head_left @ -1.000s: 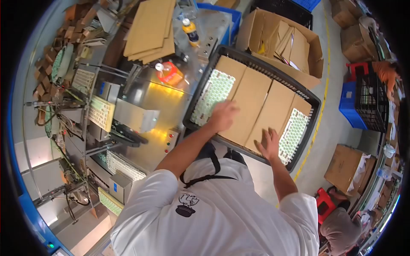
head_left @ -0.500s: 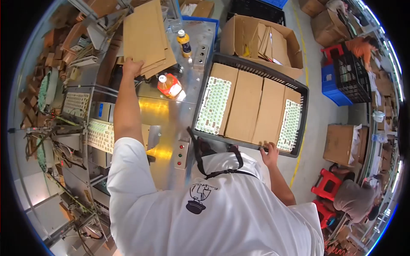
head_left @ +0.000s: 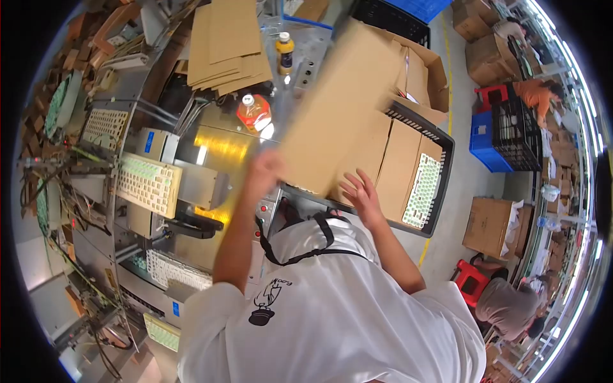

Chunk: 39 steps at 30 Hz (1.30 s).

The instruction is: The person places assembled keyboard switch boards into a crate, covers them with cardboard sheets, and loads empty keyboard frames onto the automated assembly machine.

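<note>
Left hand [head_left: 265, 167] grips a cardboard sheet [head_left: 338, 105], its long axis slanting away rightward; right hand [head_left: 364, 201] spreads its fingers wide.

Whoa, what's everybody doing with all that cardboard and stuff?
A person in a white shirt holds a cardboard sheet by one corner in the left hand. The right hand is open near its lower edge. The sheet, blurred, hides part of a black crate. Inside, a pale green keyboard-like panel lies at the right end, beside more cardboard.
</note>
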Motion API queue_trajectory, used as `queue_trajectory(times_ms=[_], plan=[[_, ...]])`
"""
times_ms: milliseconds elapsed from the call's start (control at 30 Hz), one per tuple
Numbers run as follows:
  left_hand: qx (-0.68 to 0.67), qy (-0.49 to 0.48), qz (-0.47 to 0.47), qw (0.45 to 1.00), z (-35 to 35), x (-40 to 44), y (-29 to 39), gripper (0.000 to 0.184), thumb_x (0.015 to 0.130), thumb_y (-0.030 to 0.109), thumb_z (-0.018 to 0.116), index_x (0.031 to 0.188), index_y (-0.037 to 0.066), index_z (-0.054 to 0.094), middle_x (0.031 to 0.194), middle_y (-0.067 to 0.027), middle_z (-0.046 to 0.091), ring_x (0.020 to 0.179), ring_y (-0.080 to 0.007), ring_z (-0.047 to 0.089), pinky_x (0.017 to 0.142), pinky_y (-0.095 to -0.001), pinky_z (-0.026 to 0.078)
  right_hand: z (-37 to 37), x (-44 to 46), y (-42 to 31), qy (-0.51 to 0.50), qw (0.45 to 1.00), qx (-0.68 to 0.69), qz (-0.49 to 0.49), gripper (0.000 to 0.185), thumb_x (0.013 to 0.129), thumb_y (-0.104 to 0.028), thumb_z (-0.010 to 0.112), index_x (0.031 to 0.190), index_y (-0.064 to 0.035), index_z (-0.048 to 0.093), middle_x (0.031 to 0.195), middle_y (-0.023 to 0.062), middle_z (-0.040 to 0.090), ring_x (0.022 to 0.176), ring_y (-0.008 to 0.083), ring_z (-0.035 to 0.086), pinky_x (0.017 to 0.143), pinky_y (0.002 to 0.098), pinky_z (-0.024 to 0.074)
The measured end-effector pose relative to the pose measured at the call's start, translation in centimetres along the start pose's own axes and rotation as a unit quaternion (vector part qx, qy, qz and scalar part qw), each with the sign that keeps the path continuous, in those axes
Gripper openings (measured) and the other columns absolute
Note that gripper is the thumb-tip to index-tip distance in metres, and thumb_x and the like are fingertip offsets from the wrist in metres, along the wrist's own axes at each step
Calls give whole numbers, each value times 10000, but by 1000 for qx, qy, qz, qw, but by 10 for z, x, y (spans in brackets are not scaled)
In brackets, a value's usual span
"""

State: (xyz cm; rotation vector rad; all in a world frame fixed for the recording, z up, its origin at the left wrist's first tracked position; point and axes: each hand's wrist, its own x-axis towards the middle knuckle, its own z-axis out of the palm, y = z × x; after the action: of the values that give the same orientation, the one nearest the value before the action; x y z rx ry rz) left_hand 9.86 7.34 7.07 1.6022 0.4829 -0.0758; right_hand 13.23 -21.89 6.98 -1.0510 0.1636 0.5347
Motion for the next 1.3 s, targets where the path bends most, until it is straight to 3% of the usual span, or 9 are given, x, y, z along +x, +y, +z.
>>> queue_trajectory(times_ms=[467, 533, 600, 700, 900, 1067, 1133, 1233, 1300], plan=[[109, 264, -90, 954, 23, -301, -194, 224, 862, 99, 570, 1074, 28, 553, 872, -74, 613, 785, -142, 592, 726, -277, 491, -33, 176, 105, 101, 976, -184, 60, 434, 767, -83, 655, 1104, 34, 408, 939, 112, 545, 831, 191, 532, 691, 306, 462], [-18, 311, -153, 938, 58, -352, -190, 221, 859, 93, 571, 1069, 26, 563, 889, -75, 618, 816, -140, 593, 746, -271, 484, -31, 174, 82, -22, 821, -569, 41, 503, 757, -277, 667, 1089, 37, 458, 977, 198, 534, 841, 293, 551, 712, 379, 462], [-145, 354, -211, 900, 87, -379, -173, 217, 856, 88, 572, 1063, 23, 573, 906, -76, 623, 846, -138, 593, 765, -264, 478, -27, 155, 75, 177, 684, -683, -186, 685, 704, -420, 674, 1172, 36, 465, 1081, 262, 506, 969, 393, 517, 805, 467, 432], [-93, 406, -276, 866, 140, -400, -161, 227, 846, 109, 596, 1056, 23, 602, 970, -81, 634, 937, -158, 587, 842, -270, 449, -50, 142, 62, 31, 556, -750, -357, 715, 717, -451, 655, 1221, 11, 445, 1227, 277, 437, 1101, 424, 449, 909, 483, 378], [-89, 594, -200, 774, 96, -328, -193, 192, 885, 226, 557, 905, 41, 603, 710, 0, 568, 678, -95, 508, 632, -254, 427, -76, 193, 49, -10, 566, -779, -269, 637, 782, -429, 590, 1244, -20, 437, 1229, 225, 454, 1151, 408, 413, 956, 479, 360], [57, 789, -209, 575, -23, -252, -265, 342, 797, 277, 643, 975, -3, 557, 865, -124, 598, 822, -224, 577, 734, -323, 465, -86, 228, 37, -76, 593, -736, -319, 578, 776, -384, 608, 1222, -45, 469, 1232, 228, 446, 1130, 407, 426, 945, 498, 356], [180, 785, -463, 370, -43, -211, -242, 475, 705, 290, 710, 1026, -18, 542, 929, -177, 590, 872, -301, 581, 761, -359, 468, -85, 237, 31, -122, 584, -702, -388, 558, 777, -359, 611, 1212, -38, 474, 1223, 235, 449, 1125, 408, 428, 944, 503, 351], [-49, 728, -325, 602, -39, -202, -233, 544, 679, 303, 727, 1085, -4, 534, 926, -166, 592, 880, -293, 578, 763, -369, 464, -66, 219, 10, -159, 581, -665, -441, 504, 779, -301, 605, 1187, -29, 489, 1194, 244, 462, 1113, 407, 432, 940, 499, 345], [-38, 715, -321, 620, -29, -188, -251, 512, 700, 281, 714, 1093, -3, 550, 861, -143, 612, 803, -241, 598, 714, -350, 476, -50, 198, 2, -178, 579, -649, -461, 461, 783, -259, 594, 1164, -18, 500, 1158, 229, 482, 1088, 396, 446, 938, 481, 350]])
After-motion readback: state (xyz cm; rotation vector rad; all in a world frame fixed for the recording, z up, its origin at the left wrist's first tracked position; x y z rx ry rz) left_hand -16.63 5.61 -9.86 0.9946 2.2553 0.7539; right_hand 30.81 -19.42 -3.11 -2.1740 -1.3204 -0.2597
